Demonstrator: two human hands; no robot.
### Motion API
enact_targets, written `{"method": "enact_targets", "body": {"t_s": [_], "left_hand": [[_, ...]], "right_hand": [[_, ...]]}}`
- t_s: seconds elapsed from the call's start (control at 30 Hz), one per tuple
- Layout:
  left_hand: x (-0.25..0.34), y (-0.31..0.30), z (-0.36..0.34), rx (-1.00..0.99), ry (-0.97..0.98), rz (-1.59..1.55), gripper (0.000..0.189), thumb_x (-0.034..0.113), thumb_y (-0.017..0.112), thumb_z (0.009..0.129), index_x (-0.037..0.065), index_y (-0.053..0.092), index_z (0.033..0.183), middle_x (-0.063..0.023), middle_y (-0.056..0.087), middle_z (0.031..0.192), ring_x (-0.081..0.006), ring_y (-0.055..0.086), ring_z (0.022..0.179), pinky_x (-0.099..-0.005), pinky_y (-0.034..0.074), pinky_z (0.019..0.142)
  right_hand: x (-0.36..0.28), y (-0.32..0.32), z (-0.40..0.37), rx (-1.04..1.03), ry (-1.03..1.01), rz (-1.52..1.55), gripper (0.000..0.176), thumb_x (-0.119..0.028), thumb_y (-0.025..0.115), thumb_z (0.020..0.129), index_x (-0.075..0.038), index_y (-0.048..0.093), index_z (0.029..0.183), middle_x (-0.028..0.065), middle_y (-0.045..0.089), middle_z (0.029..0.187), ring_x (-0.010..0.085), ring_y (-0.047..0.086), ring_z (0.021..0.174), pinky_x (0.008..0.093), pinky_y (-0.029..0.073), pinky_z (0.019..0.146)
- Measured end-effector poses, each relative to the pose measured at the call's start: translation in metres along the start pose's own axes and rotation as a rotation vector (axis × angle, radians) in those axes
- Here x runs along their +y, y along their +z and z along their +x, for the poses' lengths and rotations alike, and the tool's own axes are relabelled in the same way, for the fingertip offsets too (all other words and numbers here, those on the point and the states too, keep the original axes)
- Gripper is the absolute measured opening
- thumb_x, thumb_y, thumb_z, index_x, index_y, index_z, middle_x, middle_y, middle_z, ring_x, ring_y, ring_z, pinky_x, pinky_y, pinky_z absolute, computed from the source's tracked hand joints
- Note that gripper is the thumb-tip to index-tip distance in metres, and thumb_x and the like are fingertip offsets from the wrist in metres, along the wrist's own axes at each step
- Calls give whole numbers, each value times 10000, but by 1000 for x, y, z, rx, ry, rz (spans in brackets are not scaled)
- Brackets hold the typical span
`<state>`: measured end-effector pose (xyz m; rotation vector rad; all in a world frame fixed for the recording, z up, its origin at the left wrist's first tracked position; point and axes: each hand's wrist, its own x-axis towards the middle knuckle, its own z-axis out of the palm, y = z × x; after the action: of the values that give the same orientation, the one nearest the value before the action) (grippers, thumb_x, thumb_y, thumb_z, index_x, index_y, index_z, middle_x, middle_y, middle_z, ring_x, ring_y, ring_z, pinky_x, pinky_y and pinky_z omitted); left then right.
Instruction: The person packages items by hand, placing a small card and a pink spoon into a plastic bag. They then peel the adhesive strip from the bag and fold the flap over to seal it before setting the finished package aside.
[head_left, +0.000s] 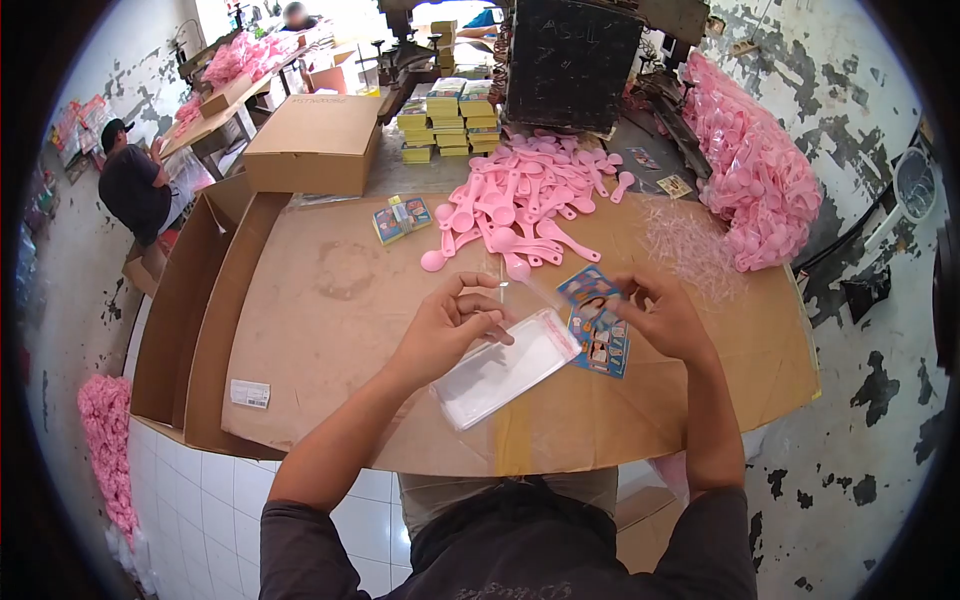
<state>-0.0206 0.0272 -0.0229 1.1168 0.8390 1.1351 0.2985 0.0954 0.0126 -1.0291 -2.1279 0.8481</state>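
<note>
The left hand (450, 325), near the middle of the frame, has its fingers loosely bent over a stack of clear plastic bags (490, 385); I cannot tell whether it grips anything. The right hand (650, 315), right of centre, pinches a blue card (581, 284) between thumb and fingers. A second blue card (605, 355) lies just below it, beside the right end of the bags.

All this is on a brown cardboard sheet (330, 375) covering the table. In the upper middle of the frame is a loose heap of pink spoons (515, 190), its nearest spoons just above the bags. Left of the heap lies a small bundle of cards (402, 222), and behind it stand stacks of cards (448, 125) with yellow edges. Thin clear strips (692, 255) are scattered at right, near a big clear bag of pink spoons (755, 170) at the upper right. A closed cardboard box (318, 140) sits at the upper left, and a white label (250, 393) lies at the lower left of the sheet. A co-worker (135, 185) in a black cap is at the far left.
</note>
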Motion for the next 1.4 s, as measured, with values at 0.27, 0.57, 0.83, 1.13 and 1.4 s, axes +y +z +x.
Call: {"method": "enact_targets", "body": {"t_s": [0.27,0.57,0.83,1.13,1.4], "left_hand": [[-3,10,-5,14,40,66,439,55,713,965,0,479,1333,-144,766,999,-193,752,905,-281,591,805],[0,18,-11,-32,53,165,468,45,714,962,3,483,1367,-161,761,1043,-173,738,987,-270,586,817],[0,22,-15,5,112,324,438,55,697,978,-11,506,1368,-144,743,1063,-140,718,967,-266,578,816],[-3,21,-12,57,63,181,350,54,681,989,-32,567,1308,-102,734,1055,-98,705,903,-231,575,741],[-3,10,-7,77,13,115,237,116,651,1021,-7,612,1221,-56,745,1034,-53,699,852,-193,552,665]], "right_hand": [[-26,22,7,10,-108,157,362,-52,703,932,-61,654,1291,-8,711,899,48,510,706,241,422,633],[-42,20,12,-155,-263,-65,378,-12,685,903,-117,731,1263,50,669,918,112,574,786,294,473,688],[-49,49,20,40,-30,287,209,-70,713,925,-21,733,1127,59,688,962,139,643,819,302,513,689],[-17,49,46,-126,-177,56,207,-165,643,976,-4,722,1079,140,684,1098,254,635,1069,398,490,919],[79,50,88,268,-204,-597,297,-134,629,946,-62,678,1229,153,709,1041,327,659,909,403,510,812]]}}
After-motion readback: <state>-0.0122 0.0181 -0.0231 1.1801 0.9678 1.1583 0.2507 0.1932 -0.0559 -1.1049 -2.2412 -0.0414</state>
